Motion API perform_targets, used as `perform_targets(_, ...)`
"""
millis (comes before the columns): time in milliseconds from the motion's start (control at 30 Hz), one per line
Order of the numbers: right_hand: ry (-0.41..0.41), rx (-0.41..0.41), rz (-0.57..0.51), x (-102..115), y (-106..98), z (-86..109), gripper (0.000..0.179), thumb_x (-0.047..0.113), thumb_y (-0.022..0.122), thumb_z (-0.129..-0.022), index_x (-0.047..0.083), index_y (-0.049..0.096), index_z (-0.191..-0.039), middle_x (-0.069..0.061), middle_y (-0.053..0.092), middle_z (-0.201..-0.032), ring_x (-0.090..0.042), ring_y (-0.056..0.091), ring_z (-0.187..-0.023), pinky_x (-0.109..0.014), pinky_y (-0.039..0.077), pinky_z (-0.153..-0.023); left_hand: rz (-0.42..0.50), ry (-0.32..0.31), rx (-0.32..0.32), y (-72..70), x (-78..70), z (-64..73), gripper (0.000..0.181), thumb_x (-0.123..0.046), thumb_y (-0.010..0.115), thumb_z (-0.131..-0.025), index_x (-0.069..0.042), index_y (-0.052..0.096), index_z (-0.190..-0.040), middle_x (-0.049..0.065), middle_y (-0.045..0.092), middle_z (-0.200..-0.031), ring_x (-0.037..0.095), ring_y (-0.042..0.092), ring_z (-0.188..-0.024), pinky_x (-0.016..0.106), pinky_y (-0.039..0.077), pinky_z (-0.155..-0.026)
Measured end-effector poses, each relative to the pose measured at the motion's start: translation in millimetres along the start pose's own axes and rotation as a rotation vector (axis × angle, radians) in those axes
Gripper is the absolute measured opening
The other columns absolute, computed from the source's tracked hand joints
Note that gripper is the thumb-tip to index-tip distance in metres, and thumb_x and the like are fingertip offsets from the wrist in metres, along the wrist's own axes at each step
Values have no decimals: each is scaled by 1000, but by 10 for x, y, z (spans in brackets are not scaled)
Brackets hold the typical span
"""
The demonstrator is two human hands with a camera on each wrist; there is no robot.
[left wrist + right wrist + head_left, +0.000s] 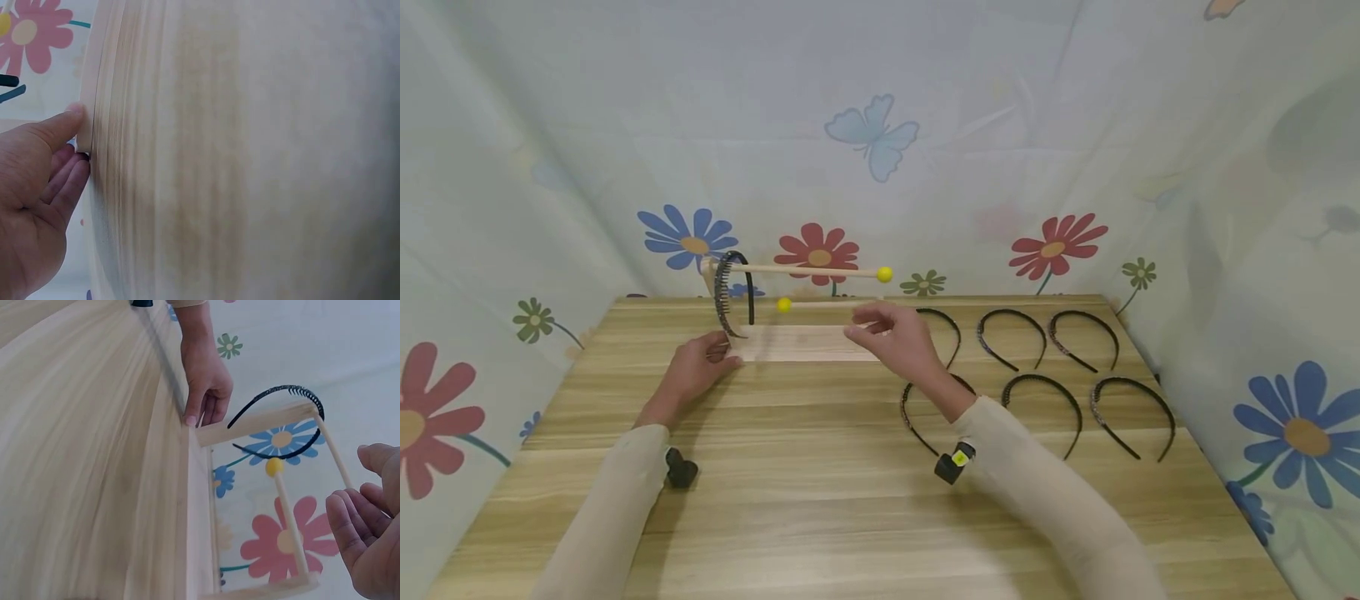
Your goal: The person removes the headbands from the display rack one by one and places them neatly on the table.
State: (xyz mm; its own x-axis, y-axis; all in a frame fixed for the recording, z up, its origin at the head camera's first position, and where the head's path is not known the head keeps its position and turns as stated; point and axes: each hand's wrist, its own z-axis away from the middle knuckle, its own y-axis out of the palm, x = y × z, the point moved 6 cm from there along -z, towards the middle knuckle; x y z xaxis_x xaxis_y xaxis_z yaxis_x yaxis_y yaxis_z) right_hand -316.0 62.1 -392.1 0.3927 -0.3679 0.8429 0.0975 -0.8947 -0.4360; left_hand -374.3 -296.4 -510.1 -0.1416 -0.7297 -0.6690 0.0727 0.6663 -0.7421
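A wooden headband stand (pixel 808 343) sits toward the back left of the table, with two thin rods ending in yellow balls. One black toothed headband (pixel 723 296) hangs on the upper rod (pixel 812 271), close to its left post. My left hand (pixel 695 369) holds the left end of the stand's base, the thumb on its front edge and the fingers round the end, as the left wrist view shows too. Over the right part of the base hovers my right hand (pixel 898 337), fingers loosely bent and nothing in them; in the right wrist view they are beside the upper rod (pixel 334 453).
Several black headbands lie in two rows on the table's right side, among them one at the back right (pixel 1084 340) and one at the front right (pixel 1133 417). My right forearm passes over the nearer row. A flowered cloth (pixel 970 175) hangs behind the table (pixel 820 500).
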Motion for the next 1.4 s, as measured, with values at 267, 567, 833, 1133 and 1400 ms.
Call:
perform_targets(267,-53,5,-49,198,254,-224,34,32,78,-93,13,74,-121,-2,76,-113,-15,73,-95,-26,63,-75,-9,19,-17,-7,-10,9,61,-21,71,-99,9,46,-146,31,57,-139,44,64,-121,55,55,-101)
perform_targets(567,7,40,-110,298,563,-433,36,33,78,-92,13,75,-123,-1,75,-116,-13,73,-95,-24,62,-74,-4,38,-32,-7,-8,21,59,-19,72,-98,9,49,-144,31,59,-137,45,64,-120,56,55,-102)
perform_targets(833,24,114,-148,380,866,-616,39,33,76,-95,12,72,-127,0,76,-111,-11,72,-97,-20,61,-77,24,43,-31,-6,9,-1,60,-19,73,-97,8,49,-144,30,58,-139,44,64,-121,54,55,-102)
perform_targets(1133,49,154,-254,379,1199,-752,43,35,76,-94,10,70,-129,0,76,-112,-8,71,-101,-21,61,-77,11,55,-43,-9,8,-10,61,-20,74,-96,7,49,-145,29,61,-135,42,66,-117,53,57,-99)
perform_targets(1400,64,170,-308,356,1426,-839,43,33,77,-93,8,71,-127,-1,75,-114,-10,70,-105,-21,62,-75,0,51,-44,-28,-17,7,62,-23,73,-97,8,49,-145,31,60,-136,43,65,-120,55,55,-101)
